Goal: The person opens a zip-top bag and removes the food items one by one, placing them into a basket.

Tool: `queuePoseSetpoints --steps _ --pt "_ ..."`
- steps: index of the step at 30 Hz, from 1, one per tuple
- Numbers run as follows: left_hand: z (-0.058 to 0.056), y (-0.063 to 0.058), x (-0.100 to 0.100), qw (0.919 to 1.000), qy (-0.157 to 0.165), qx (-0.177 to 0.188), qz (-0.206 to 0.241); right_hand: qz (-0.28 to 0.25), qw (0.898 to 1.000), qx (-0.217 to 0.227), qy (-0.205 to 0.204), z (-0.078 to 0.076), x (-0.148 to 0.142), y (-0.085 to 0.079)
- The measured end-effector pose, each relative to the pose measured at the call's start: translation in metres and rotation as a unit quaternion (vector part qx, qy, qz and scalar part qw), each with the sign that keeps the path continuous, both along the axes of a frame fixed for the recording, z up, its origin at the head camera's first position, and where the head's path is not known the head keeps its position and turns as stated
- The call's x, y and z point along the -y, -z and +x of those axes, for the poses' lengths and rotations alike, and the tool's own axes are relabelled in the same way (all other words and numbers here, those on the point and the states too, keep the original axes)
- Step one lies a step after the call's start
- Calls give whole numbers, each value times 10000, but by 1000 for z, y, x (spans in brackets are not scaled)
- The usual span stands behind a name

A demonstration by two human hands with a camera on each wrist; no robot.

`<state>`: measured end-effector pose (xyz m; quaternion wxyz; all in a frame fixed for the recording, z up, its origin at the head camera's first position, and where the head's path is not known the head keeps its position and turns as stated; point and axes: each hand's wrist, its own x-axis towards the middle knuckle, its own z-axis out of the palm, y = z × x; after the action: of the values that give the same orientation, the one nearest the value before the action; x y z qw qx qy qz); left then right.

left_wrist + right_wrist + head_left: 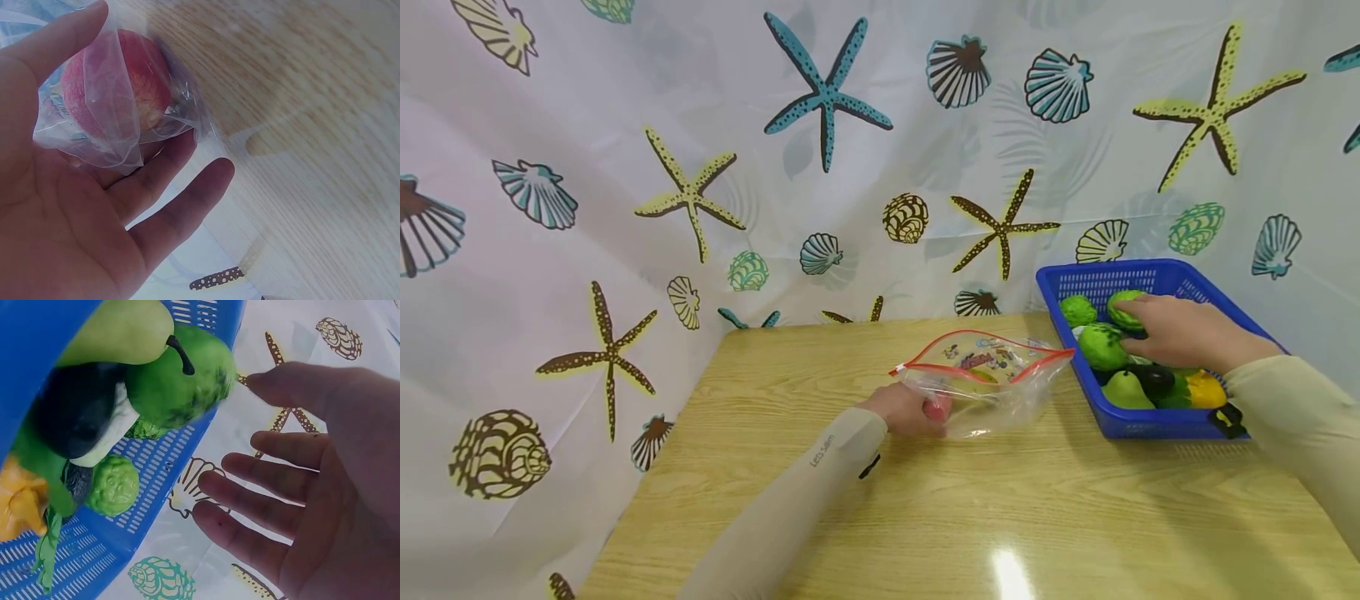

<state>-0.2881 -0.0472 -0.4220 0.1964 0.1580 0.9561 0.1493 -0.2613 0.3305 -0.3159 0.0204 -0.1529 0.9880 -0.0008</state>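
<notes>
A clear zip bag (1000,408) with a red seal and printed pictures lies at mid-table, its mouth spread wide. Inside show a red, apple-like fruit (150,75) and something yellow (985,377). My left hand (910,410) holds the bag's left side, thumb and fingers about the red fruit through the plastic; two fingers stretch out loosely. Over the blue basket (1172,423) reaches my right hand (1187,329), fingers spread with nothing between them in the right wrist view. Close to its fingers are a green, dark-blotched fruit (1103,346) and a bumpy green one (1123,308).
Also in the basket are a green pear (1126,390), a dark eggplant-like piece (1153,379), a yellow-orange piece (1206,389) and another bumpy green one (1078,310). Behind the wooden table (790,367) hangs a shell-and-starfish curtain (880,83).
</notes>
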Motion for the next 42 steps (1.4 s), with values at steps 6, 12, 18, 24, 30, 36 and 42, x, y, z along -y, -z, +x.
queuePoseSetpoints --steps 6,12,18,24,30,36,42 --pt "1 -2 1 9998 101 -80 -148 -188 9998 -93 -75 4 14 1" --pt "2 -2 1 9999 14 -25 159 -307 9973 -255 -617 12 43 -3" --pt "5 -3 1 10000 -37 -84 -10 -615 9825 -1115 -1358 21 82 -9" --pt "3 -4 2 9990 337 -262 -106 -996 9478 -2061 -2222 25 111 -16" --pt "-1 -3 2 9996 215 -172 66 -1130 9405 -1422 -2871 21 140 -3" --pt "-1 -4 1 9998 160 20 94 -888 9498 -636 -2931 7 165 19" --pt "1 -4 1 9999 132 34 31 -542 9567 177 -2853 -7 180 36"
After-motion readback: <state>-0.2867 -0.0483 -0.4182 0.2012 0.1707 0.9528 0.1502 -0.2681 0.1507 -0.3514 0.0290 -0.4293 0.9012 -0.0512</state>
